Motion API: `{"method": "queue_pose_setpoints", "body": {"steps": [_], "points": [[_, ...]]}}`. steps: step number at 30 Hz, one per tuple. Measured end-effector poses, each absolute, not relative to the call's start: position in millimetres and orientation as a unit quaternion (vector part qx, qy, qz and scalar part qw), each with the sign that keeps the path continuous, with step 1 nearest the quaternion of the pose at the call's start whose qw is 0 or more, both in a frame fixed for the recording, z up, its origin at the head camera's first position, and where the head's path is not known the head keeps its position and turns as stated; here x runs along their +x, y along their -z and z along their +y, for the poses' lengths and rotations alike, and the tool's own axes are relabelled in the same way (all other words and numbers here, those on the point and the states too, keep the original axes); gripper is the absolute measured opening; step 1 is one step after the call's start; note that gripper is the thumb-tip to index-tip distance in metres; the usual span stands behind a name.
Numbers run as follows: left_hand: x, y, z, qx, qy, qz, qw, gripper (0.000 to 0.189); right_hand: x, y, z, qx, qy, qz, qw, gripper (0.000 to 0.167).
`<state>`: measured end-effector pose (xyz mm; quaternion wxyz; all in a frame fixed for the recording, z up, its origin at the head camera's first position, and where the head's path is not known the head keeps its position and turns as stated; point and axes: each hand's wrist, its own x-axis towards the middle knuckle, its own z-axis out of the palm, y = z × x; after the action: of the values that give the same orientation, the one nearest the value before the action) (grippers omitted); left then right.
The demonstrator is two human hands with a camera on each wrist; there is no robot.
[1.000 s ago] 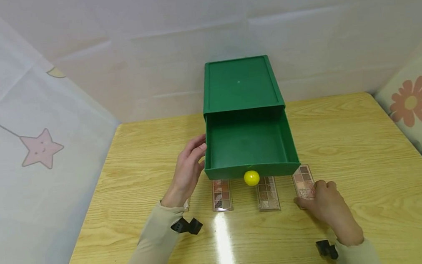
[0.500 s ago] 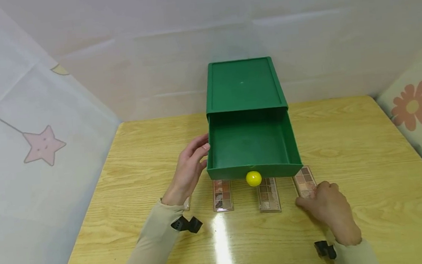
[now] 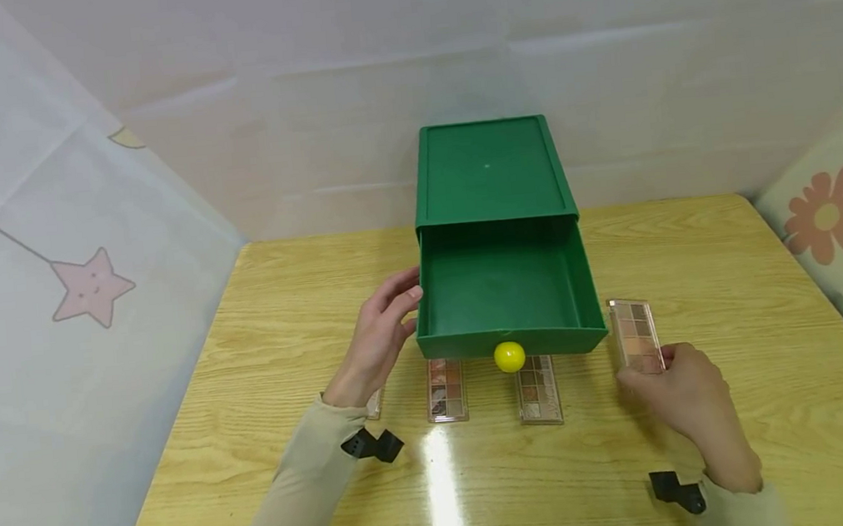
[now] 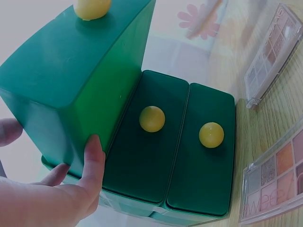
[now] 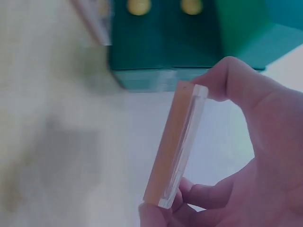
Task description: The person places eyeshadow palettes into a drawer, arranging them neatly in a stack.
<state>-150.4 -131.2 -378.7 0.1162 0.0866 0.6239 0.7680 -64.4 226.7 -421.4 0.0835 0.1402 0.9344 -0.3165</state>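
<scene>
My right hand [image 3: 687, 390] pinches an eyeshadow palette [image 3: 634, 330] by its near end, thumb on one side and fingers on the other. In the right wrist view the palette [image 5: 173, 146] stands edge-on between thumb and fingertips, above the table. My left hand [image 3: 377, 334] holds the left side of the pulled-out green top drawer [image 3: 459, 346], which has a yellow knob [image 3: 509, 357]. In the left wrist view one finger [image 4: 93, 158] presses on the drawer's underside and others lie along its side. The drawer's visible floor is bare.
The drawer belongs to a green cabinet [image 3: 492, 171] against the back cloth. Two pushed-in drawers with yellow knobs [image 4: 152, 119] sit below it. On the table lie palettes [image 3: 446, 399], [image 3: 540, 403], partly under the drawer's overhang, and another [image 3: 376, 402] beside my left wrist.
My right hand has lifted the rightmost palette off the table and moved it slightly right and forward. My left hand stays at the drawer's side.
</scene>
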Motion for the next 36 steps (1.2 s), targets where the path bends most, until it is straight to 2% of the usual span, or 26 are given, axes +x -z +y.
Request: {"method": "queue_pose_setpoints", "body": {"steps": [3, 9, 13, 25, 36], "points": [[-150.9, 378.6, -131.7, 0.088, -0.768, 0.624, 0.118, 0.046, -63.7, 410.1, 227.6, 0.133, 0.315, 0.938, 0.049, 0.07], [-151.7, 378.1, -132.3, 0.089, -0.766, 0.626, 0.119, 0.047, -60.9, 388.2, 223.5, 0.12, 0.31, 0.943, -0.038, 0.06], [-151.7, 377.4, -132.6, 0.087, -0.763, 0.629, 0.121, 0.047, -59.2, 372.5, 221.0, 0.114, 0.313, 0.94, -0.074, 0.058], [-152.5, 377.8, -134.6, 0.087, -0.758, 0.633, 0.128, 0.047, -57.3, 334.5, 208.1, 0.089, 0.332, 0.929, -0.136, 0.053], [-151.9, 376.3, -135.1, 0.092, -0.755, 0.636, 0.134, 0.048, -65.6, 311.5, 177.7, 0.045, 0.354, 0.922, -0.153, 0.055]]}}
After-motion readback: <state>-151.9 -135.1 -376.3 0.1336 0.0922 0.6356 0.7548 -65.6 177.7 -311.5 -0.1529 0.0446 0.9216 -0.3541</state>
